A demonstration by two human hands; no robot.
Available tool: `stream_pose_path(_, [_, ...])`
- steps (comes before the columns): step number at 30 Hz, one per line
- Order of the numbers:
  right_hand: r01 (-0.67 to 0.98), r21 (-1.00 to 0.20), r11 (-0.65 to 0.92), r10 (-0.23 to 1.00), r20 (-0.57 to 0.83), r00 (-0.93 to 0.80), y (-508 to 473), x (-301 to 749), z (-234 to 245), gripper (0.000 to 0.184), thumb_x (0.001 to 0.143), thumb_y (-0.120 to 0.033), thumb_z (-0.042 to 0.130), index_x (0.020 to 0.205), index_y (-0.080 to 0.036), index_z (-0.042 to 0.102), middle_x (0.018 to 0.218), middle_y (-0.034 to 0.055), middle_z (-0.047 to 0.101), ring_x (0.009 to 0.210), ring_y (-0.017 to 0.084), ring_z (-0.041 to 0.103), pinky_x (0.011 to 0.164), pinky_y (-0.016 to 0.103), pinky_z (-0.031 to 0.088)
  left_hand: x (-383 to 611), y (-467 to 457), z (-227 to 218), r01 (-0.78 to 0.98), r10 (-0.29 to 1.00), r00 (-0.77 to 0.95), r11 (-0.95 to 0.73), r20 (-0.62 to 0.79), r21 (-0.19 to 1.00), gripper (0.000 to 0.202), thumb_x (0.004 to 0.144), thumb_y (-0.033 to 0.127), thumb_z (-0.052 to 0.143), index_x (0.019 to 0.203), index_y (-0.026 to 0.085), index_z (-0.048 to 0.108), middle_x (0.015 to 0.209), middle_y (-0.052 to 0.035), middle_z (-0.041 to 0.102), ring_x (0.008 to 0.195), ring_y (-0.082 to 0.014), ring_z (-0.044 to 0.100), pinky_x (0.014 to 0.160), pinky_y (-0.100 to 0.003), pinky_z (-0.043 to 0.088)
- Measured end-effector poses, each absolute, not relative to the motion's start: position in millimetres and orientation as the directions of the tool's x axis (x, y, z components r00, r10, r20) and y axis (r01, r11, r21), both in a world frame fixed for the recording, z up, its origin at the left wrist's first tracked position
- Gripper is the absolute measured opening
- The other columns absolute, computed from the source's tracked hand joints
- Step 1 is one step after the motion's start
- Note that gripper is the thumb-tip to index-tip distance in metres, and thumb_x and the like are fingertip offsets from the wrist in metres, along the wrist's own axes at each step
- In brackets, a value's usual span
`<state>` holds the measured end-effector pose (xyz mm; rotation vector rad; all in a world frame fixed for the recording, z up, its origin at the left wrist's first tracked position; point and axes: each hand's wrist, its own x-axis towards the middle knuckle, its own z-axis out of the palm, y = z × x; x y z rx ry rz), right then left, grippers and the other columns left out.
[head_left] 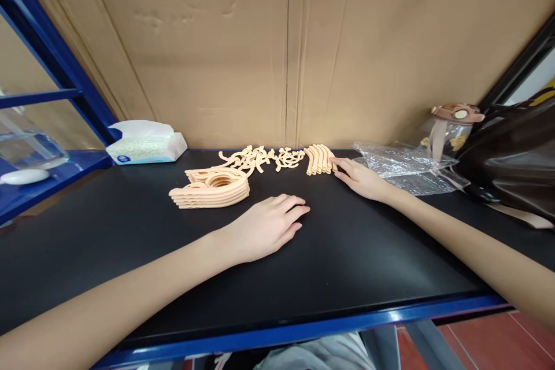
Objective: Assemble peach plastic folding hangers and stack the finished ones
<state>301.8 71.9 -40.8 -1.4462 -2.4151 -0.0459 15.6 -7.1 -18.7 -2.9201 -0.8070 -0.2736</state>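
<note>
My left hand [265, 226] lies palm down on the black tabletop [355, 254], fingers loosely curled, holding nothing. Just left of it sits a stack of peach plastic hanger bodies [213, 187]. My right hand [361, 178] reaches toward the back of the table, fingers stretched out, fingertips touching a row of curved peach sticks [319, 159]. Between the stack and the sticks lies a loose heap of small peach hook pieces [260, 159].
A tissue pack [145, 142] sits at the back left. Crinkled clear plastic bags [401, 165], a lidded clear bottle [451, 130] and a dark bag [514, 150] crowd the right. A cardboard wall [286, 40] stands behind. Blue shelving [47, 63] stands on the left.
</note>
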Motion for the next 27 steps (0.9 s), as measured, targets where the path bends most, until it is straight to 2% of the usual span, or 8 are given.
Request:
stream_pose_path(5, [0.879,-0.136,0.457,0.865,0.298,-0.403,72.9,302.9,-42.5,0.045,0.094,-0.038,0.028,0.134,-0.021,0.039,0.136,0.0103,0.046,0.124,0.027,0.046,0.103,0.046,0.038,14.8,-8.0,-18.5,0.513,0.492,0.845,-0.857,0.209,-0.056,0.035,0.097,0.026,0.035,0.128,0.017,0.048,0.131,-0.0086,0.052,0.116,-0.0219,0.051,0.097,-0.038,0.043])
stream_pose_path(9, [0.89,-0.125,0.438,0.873,0.297,-0.387,72.4,303.0,-43.0,0.048,0.094,-0.041,0.03,0.137,-0.022,0.035,0.135,0.0094,0.046,0.122,0.027,0.048,0.1,0.045,0.04,14.5,-8.1,-19.2,0.514,0.494,0.845,-0.856,0.202,-0.057,0.035,0.097,0.027,0.035,0.128,0.018,0.048,0.131,-0.0086,0.051,0.116,-0.0221,0.051,0.097,-0.038,0.043])
stream_pose_path(14, [0.91,-0.096,0.403,0.885,0.293,-0.361,71.1,301.6,-41.7,0.047,0.094,-0.044,0.03,0.131,-0.018,0.044,0.133,0.0113,0.047,0.118,0.028,0.05,0.098,0.044,0.042,14.9,-7.3,-19.5,0.515,0.496,0.845,-0.855,0.2,-0.055,0.036,0.097,0.026,0.035,0.129,0.018,0.047,0.132,-0.0085,0.051,0.118,-0.0221,0.05,0.098,-0.038,0.043])
stream_pose_path(22, [0.928,-0.061,0.368,0.892,0.305,-0.334,70.1,300.7,-41.0,0.048,0.093,-0.048,0.031,0.123,-0.016,0.051,0.129,0.0139,0.05,0.114,0.03,0.052,0.097,0.046,0.042,16.0,-6.7,-17.3,0.506,0.485,0.849,-0.86,0.21,-0.063,0.035,0.096,0.026,0.036,0.128,0.018,0.049,0.13,-0.0094,0.052,0.117,-0.0227,0.051,0.097,-0.038,0.044])
stream_pose_path(27, [0.941,-0.021,0.338,0.896,0.314,-0.314,67.4,299.2,-39.5,0.051,0.093,-0.048,0.031,0.133,-0.018,0.041,0.124,0.0131,0.053,0.108,0.031,0.056,0.092,0.046,0.045,16.6,-6.5,-16.2,0.513,0.496,0.848,-0.856,0.186,-0.061,0.036,0.096,0.026,0.036,0.128,0.016,0.048,0.132,-0.009,0.051,0.118,-0.0227,0.05,0.098,-0.039,0.043])
